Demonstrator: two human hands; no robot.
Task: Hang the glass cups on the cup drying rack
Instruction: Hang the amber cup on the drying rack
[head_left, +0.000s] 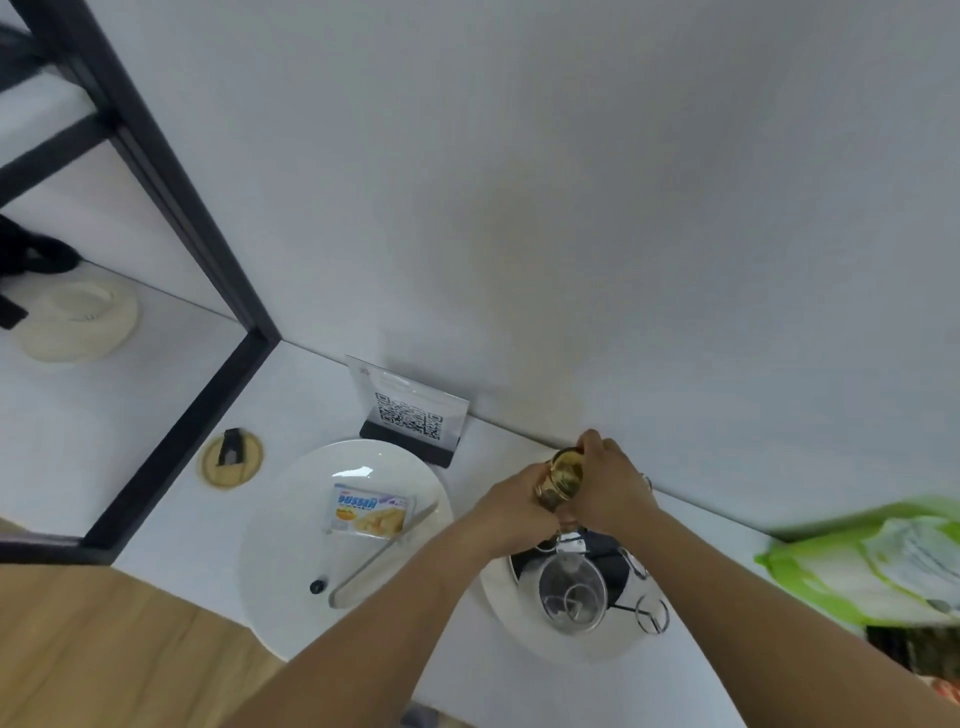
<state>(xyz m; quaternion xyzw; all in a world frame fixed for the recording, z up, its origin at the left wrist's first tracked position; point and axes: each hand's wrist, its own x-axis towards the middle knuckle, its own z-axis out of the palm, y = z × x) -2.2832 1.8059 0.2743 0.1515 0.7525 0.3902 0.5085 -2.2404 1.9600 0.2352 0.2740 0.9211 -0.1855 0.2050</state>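
One head-worn wide-angle view looks steeply down, close over the white tabletop (156, 395). It faces the plain white wall (571, 208).

A glossy, gold-tinted glass cup (561, 480) catches the light with a mirror-like sheen, while the clear glass cup (571, 592) hung on the thin, shiny chrome wire rack (652, 613) looks smooth and transparent. The round white ceramic plate (291, 545) is glazed and reflective, bearing a glossy plastic snack packet (370, 513) and brushed metal tongs (382, 556). The white tabletop (104, 415) looks smooth and matt, its black frame (171, 208) matt-painted metal, beside a clear acrylic sign stand (410, 410) and warm wood-grain flooring (104, 649).
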